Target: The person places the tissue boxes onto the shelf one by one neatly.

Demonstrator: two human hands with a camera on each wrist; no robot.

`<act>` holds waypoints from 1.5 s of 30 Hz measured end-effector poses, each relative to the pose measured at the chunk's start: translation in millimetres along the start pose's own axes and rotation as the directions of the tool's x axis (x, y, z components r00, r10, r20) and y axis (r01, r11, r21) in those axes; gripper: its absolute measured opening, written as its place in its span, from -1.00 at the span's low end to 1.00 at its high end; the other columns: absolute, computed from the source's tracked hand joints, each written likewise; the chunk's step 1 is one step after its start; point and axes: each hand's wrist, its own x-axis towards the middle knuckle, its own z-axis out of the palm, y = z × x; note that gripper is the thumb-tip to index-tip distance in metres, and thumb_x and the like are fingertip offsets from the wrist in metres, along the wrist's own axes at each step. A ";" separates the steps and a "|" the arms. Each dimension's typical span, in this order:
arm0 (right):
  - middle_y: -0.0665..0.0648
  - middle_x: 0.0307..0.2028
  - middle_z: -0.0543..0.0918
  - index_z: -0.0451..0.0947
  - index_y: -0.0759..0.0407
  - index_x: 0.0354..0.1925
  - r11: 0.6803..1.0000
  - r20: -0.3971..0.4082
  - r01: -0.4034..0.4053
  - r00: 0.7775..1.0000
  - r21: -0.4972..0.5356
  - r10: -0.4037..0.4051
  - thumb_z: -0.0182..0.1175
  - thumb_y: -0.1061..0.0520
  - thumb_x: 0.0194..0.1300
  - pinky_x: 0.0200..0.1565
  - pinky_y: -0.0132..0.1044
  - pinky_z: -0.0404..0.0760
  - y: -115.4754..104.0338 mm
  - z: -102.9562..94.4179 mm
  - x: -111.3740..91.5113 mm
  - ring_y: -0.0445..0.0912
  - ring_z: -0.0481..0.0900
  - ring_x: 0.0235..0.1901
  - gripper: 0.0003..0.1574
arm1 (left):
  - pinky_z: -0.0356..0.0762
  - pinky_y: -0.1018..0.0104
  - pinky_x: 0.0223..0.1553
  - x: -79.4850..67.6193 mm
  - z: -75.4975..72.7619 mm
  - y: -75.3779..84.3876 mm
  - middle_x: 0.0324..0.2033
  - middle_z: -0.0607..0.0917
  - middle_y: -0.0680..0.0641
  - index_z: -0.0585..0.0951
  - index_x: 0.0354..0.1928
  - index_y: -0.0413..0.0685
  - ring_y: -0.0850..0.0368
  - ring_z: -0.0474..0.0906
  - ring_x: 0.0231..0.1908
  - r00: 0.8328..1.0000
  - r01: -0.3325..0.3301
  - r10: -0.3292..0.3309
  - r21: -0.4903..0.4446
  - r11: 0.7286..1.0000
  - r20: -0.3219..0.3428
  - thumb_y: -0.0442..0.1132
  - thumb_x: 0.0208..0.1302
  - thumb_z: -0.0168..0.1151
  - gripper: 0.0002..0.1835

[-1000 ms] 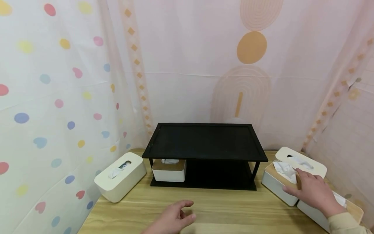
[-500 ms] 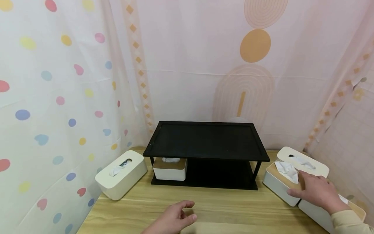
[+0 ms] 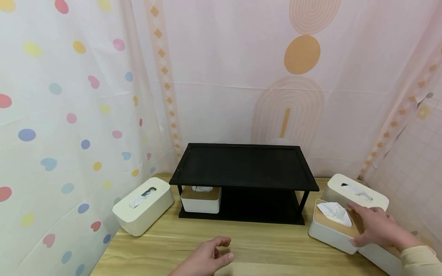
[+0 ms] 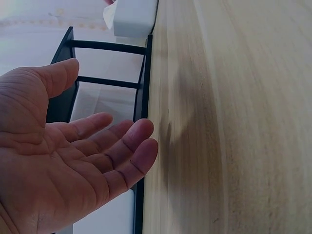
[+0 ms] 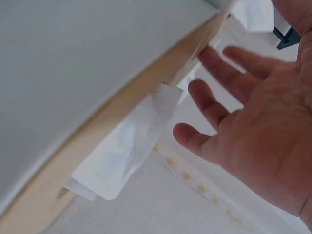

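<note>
At the right, my right hand spans the end of a white tissue box with a wooden lid, thumb on the near side and fingers over the far edge. A tissue sticks up from its lid. In the right wrist view, the fingers are spread and slightly bent; a second wood-lidded tissue box fills the left side, a tissue hanging from it. Near the table's front, my left hand holds nothing, its fingers loosely bent and the palm facing the shelf.
A black two-tier shelf stands mid-table, with a wood-lidded tissue box on its lower left. A cream tissue box lies at the left, another at the back right. Patterned curtains enclose the wooden table.
The wood-lidded tissue box at my right hand has turned and shifted toward the front, uncovering more of the cream box behind. My right hand has moved with it; the left hand stays in place.
</note>
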 end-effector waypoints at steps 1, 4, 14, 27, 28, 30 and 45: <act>0.50 0.28 0.61 0.32 0.34 0.50 1.000 0.011 0.014 1.000 0.006 -0.014 0.76 -0.14 -0.21 -0.03 0.53 0.44 -0.6 -1.1 -0.8 0.57 0.47 0.13 0.43 | 0.57 0.19 -0.11 -0.4 0.2 0.2 0.32 0.65 -0.24 0.54 0.41 -0.23 0.06 0.56 -0.09 1.000 0.000 0.000 -0.003 1.000 0.000 0.02 0.56 0.30 -0.41; 0.48 0.32 0.59 0.33 0.30 0.51 0.998 0.049 0.048 0.998 0.034 -0.049 0.78 -0.02 -0.30 0.07 0.60 0.33 -4.6 -3.0 -3.3 0.58 0.45 0.15 0.45 | 0.57 0.21 -0.12 -1.1 0.6 0.4 0.31 0.65 -0.23 0.55 0.40 -0.22 0.06 0.56 -0.09 1.000 0.000 0.000 -0.014 1.000 0.005 0.03 0.56 0.30 -0.42; 0.36 0.37 0.60 0.41 0.29 0.49 0.974 0.069 0.212 0.974 0.079 -0.217 0.78 0.06 -0.40 0.14 0.45 0.46 -43.0 7.8 -1.9 0.45 0.51 0.26 0.45 | 0.62 0.16 -0.09 -0.9 3.9 3.3 0.30 0.65 -0.19 0.55 0.40 -0.18 0.06 0.61 -0.06 0.999 0.005 -0.004 -0.042 0.999 0.039 -0.01 0.58 0.28 -0.47; 0.38 0.48 0.48 0.26 0.31 0.59 0.906 0.041 0.365 0.923 0.214 -0.382 0.72 -0.12 -0.12 0.31 0.29 0.56 -143.9 38.9 23.7 0.32 0.50 0.42 0.45 | 0.61 0.21 -0.12 3.2 15.9 10.7 0.32 0.66 -0.10 0.51 0.49 -0.05 0.12 0.60 -0.07 1.000 -0.010 0.010 -0.019 1.000 0.018 0.03 0.54 0.32 -0.40; 0.37 0.50 0.46 0.24 0.30 0.60 0.902 0.053 0.362 0.922 0.237 -0.384 0.71 -0.13 -0.08 0.33 0.30 0.54 -151.7 40.5 27.2 0.32 0.47 0.44 0.44 | 0.60 0.23 -0.15 3.2 16.3 11.0 0.28 0.67 -0.09 0.51 0.49 -0.05 0.13 0.59 -0.08 1.000 -0.014 0.014 -0.022 1.000 0.008 0.02 0.54 0.32 -0.40; 0.38 0.51 0.43 0.22 0.31 0.61 0.887 0.057 0.371 0.915 0.273 -0.400 0.70 -0.15 -0.02 0.36 0.33 0.51 -165.2 45.0 33.7 0.33 0.44 0.47 0.42 | 0.58 0.25 -0.22 2.7 16.7 11.3 0.15 0.71 -0.09 0.48 0.51 -0.09 0.12 0.59 -0.13 1.000 -0.017 0.016 -0.047 0.999 -0.021 0.01 0.54 0.32 -0.37; 0.54 0.51 0.36 -0.09 0.33 0.70 0.757 0.118 0.134 0.956 0.639 -0.269 0.54 -0.17 0.30 -0.03 -0.22 0.74 -174.2 84.7 43.4 0.00 0.78 0.03 0.41 | 0.74 0.13 -0.25 3.8 15.7 7.9 0.44 0.46 -0.51 0.35 0.55 -0.34 -0.06 0.75 -0.10 0.961 -0.120 0.052 -0.239 0.964 -0.271 -0.10 0.54 0.33 -0.28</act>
